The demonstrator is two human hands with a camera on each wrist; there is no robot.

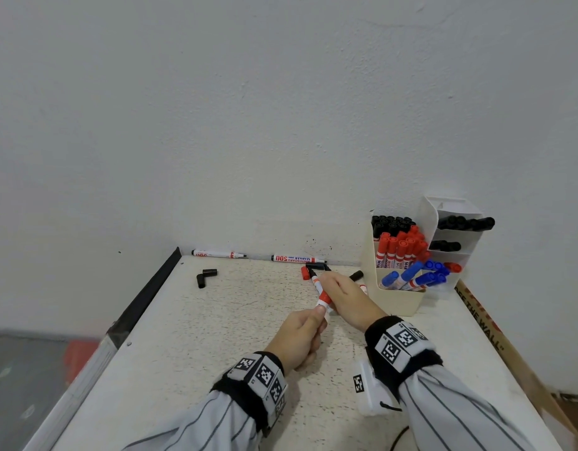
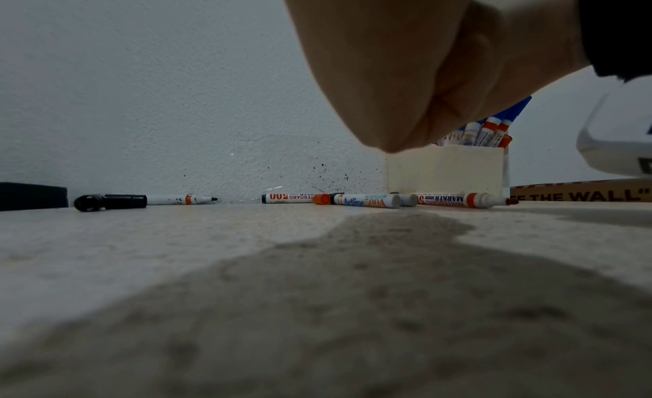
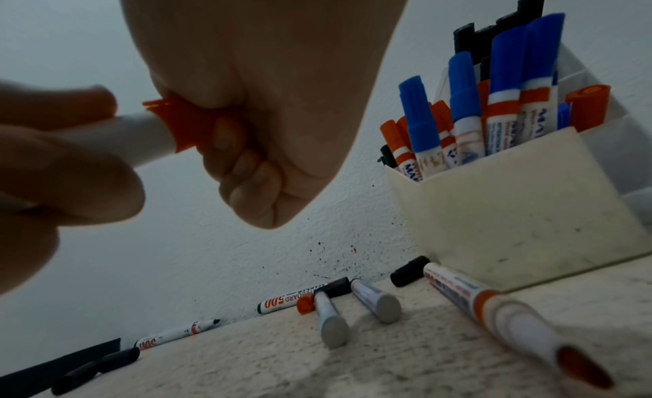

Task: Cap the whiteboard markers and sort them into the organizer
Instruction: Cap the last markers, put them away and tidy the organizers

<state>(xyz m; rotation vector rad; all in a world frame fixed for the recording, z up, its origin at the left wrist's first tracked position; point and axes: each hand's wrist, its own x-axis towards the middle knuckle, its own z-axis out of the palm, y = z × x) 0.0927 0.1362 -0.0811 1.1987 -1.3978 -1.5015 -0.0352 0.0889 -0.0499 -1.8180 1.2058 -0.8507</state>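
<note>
While the white-barrelled red whiteboard marker (image 3: 141, 136) hangs above the speckled tabletop (image 1: 216, 336), the left hand (image 1: 302, 336) grips its barrel and the right hand (image 3: 254, 119) curls round the red plastic cap (image 3: 180, 122) at its tip. If the cap goes on crooked, it may not seat. The cream plastic organizer (image 1: 398, 297) stands just beside; uncapped markers lie near.

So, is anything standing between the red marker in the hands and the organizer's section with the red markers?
Nothing visible does. The red marker is held above the table, and the air toward the organizer is free. An uncapped marker and a black cap lie at its foot, below that path.
</note>
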